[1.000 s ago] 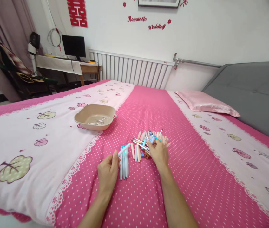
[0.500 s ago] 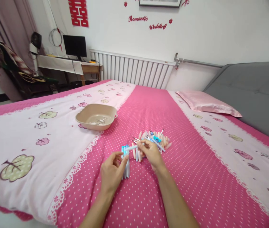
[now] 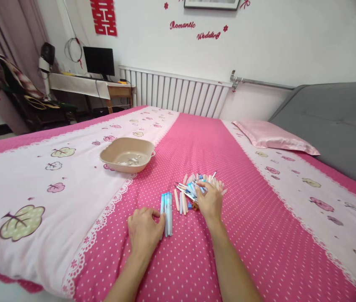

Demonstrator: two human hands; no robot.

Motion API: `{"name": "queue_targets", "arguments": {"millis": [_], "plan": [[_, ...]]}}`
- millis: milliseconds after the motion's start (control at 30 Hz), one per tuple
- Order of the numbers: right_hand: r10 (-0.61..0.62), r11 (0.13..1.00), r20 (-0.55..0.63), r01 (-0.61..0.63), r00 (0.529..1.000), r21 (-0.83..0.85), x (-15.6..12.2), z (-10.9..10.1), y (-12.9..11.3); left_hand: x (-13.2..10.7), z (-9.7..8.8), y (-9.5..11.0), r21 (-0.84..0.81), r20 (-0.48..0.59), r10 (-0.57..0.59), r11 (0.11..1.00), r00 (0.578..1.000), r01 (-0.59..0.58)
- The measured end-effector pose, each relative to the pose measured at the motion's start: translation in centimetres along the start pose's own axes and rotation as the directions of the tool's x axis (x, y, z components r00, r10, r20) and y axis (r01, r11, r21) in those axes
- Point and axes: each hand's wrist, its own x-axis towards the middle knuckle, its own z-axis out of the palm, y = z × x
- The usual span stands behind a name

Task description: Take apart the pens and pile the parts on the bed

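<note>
A small row of pale blue pens [image 3: 168,214] lies side by side on the pink dotted bedspread. At its left edge is my left hand [image 3: 145,230], palm down with bent fingers; its thumb and forefinger touch or nearly touch the outermost pen. My right hand [image 3: 210,202] reaches over a loose pile of peach, white and blue pens [image 3: 182,203]. Its thumb and fingertips are slightly apart among blue pieces, with no lifted pen visible. Part of the pile is hidden under this hand. A small brown item [image 3: 195,206] and a blue one [image 3: 189,206] lie by the wrist side.
A beige plastic basin [image 3: 127,167] with small pale pieces inside stands on the bed, beyond the pens to the left. A pink pillow [image 3: 275,136] lies far right by the grey headboard [image 3: 332,113]. Behind are a white radiator [image 3: 174,90] and a desk with a monitor [image 3: 99,61].
The pale pen held by my right hand has left its fingers, and that hand has moved right to the pile. My left hand has drawn slightly left and down beside the row.
</note>
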Motion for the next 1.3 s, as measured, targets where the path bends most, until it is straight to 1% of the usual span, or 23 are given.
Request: {"name": "queue_targets", "arguments": {"millis": [67,133,200,267,333,400,467,567,633,700,800,867,933,1067,1133,1200,1300], "plan": [[0.017,0.990,0.087,-0.029,0.996,0.141,-0.4,0.5,-0.8,0.1,0.0,0.0,-0.057,-0.023,-0.025,0.998,0.999,0.024],[0.022,0.956,0.237,-0.089,0.971,0.279,-1.1,1.1,-1.7,0.2,0.0,0.1,-0.158,-0.062,-0.044,0.987,0.997,0.034],[0.000,0.905,0.406,-0.173,0.914,0.389,-1.8,1.7,-2.4,0.2,0.1,0.2,-0.299,-0.097,-0.038,0.954,0.995,0.007],[-0.039,0.846,0.555,-0.268,0.831,0.461,-2.5,2.1,-3.1,0.1,0.1,0.3,-0.430,-0.106,0.006,0.901,0.994,-0.051],[-0.081,0.794,0.636,-0.336,0.768,0.507,-3.0,2.3,-3.5,0.0,0.0,0.5,-0.515,-0.098,0.065,0.850,0.993,-0.106],[-0.097,0.745,0.671,-0.393,0.735,0.539,-3.2,2.2,-3.8,-0.1,-0.1,0.7,-0.559,-0.091,0.110,0.817,0.990,-0.142],[-0.056,0.708,0.674,-0.447,0.737,0.547,-3.1,2.1,-3.9,-0.3,-0.1,0.8,-0.598,-0.076,0.131,0.787,0.988,-0.150],[0.054,0.653,0.638,-0.511,0.768,0.559,-2.7,2.1,-3.7,-0.4,0.0,0.8,-0.666,-0.031,0.127,0.737,0.991,-0.115],[0.113,0.610,0.602,-0.533,0.791,0.586,-2.5,2.2,-3.4,-0.3,0.2,0.7,-0.702,-0.015,0.089,0.708,0.996,-0.074],[0.144,0.575,0.587,-0.550,0.797,0.606,-2.3,2.3,-3.1,-0.3,0.3,0.6,-0.715,-0.023,0.036,0.697,0.999,-0.042],[0.144,0.557,0.600,-0.566,0.787,0.608,-2.3,2.3,-3.0,-0.2,0.3,0.4,-0.718,-0.051,-0.014,0.696,0.999,-0.027],[0.149,0.562,0.601,-0.567,0.786,0.603,-2.3,2.3,-3.0,-0.2,0.3,0.4,-0.724,-0.053,-0.006,0.689,0.999,-0.034],[0.162,0.569,0.585,-0.560,0.794,0.602,-2.3,2.3,-3.0,-0.3,0.2,0.4,-0.726,-0.043,0.011,0.687,0.999,-0.039],[0.176,0.576,0.563,-0.548,0.808,0.606,-2.3,2.2,-3.1,-0.5,0.2,0.4,-0.709,-0.029,0.018,0.705,0.999,-0.033],[0.168,0.576,0.563,-0.544,0.809,0.610,-2.3,2.2,-3.1,-0.5,0.2,0.4,-0.692,-0.010,-0.009,0.721,1.000,-0.001],[0.149,0.571,0.570,-0.541,0.808,0.617,-2.3,2.2,-3.2,-0.5,0.1,0.4,-0.692,0.018,-0.062,0.720,0.998,0.057],[0.114,0.556,0.577,-0.534,0.809,0.637,-2.4,2.2,-3.4,-0.4,0.0,0.3,-0.733,0.051,-0.118,0.670,0.992,0.118]]}}
